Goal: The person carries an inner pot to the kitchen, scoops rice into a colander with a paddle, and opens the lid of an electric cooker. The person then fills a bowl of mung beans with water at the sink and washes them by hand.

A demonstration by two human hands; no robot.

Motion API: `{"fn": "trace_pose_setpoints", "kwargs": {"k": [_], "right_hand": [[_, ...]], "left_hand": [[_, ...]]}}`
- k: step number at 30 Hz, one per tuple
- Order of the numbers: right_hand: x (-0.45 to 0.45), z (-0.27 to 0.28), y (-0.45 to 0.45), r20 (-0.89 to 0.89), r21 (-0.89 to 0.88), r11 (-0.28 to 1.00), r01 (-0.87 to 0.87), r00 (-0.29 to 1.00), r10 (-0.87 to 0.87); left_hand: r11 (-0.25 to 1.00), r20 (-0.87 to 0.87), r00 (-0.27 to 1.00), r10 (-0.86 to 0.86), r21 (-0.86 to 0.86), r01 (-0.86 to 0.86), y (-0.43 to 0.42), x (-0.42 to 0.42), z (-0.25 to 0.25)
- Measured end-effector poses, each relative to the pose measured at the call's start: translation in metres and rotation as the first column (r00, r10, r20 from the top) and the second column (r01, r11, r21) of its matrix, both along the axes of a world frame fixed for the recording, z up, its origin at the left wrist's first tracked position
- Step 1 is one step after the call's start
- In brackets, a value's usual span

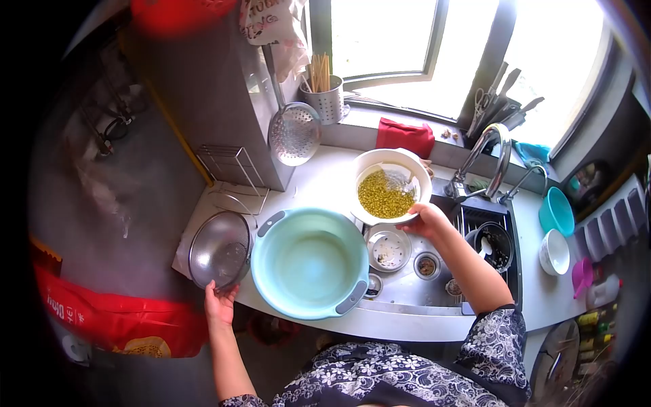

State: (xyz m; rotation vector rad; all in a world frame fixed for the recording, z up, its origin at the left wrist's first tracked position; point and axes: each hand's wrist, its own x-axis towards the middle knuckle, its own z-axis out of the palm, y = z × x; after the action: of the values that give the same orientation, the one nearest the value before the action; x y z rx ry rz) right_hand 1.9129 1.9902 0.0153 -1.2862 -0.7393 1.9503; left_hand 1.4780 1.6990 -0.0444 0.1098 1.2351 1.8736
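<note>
My left hand (pixel 221 304) grips the near rim of a round metal strainer (pixel 218 247) at the left end of the counter, holding it tilted. My right hand (pixel 426 221) is closed on the near right rim of a white bowl (pixel 361 167), over the counter and sink edge. Green mung beans (pixel 385 195) lie in this bowl, with some liquid on its right side. Between my hands a large light-blue basin (pixel 310 263) with grey handles stands on the counter, its inside bare.
The sink (pixel 407 292) holds a white dish (pixel 388 248) and a dark pot (pixel 493 245). A faucet (pixel 498 136) stands behind it. A wire rack (pixel 234 169) and a hanging skimmer (pixel 294 133) are at the back left. A teal bowl (pixel 556 211) sits at right.
</note>
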Motion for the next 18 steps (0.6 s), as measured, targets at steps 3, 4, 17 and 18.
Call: {"fn": "trace_pose_setpoints", "kwargs": {"k": [3, 4, 17, 18], "right_hand": [[0.015, 0.012, -0.024, -0.014, 0.000, 0.998, -0.055, 0.998, 0.055], [0.018, 0.017, -0.033, -0.022, -0.010, 0.998, -0.059, 0.998, 0.059], [0.025, 0.042, -0.132, -0.090, 0.027, 0.967, -0.252, 0.963, 0.254], [0.025, 0.040, -0.137, -0.105, 0.027, 0.963, -0.267, 0.957, 0.269]], "left_hand": [[0.999, -0.005, 0.999, 0.044, 0.025, -0.044, 0.015, 0.007, 0.002], [0.994, 0.005, 0.995, 0.098, 0.043, -0.098, 0.019, 0.010, 0.003], [0.616, -0.057, 0.618, -0.784, 0.052, 0.786, 0.047, 0.159, 0.090], [0.574, -0.030, 0.580, -0.814, 0.118, 0.810, 0.055, 0.166, 0.086]]}}
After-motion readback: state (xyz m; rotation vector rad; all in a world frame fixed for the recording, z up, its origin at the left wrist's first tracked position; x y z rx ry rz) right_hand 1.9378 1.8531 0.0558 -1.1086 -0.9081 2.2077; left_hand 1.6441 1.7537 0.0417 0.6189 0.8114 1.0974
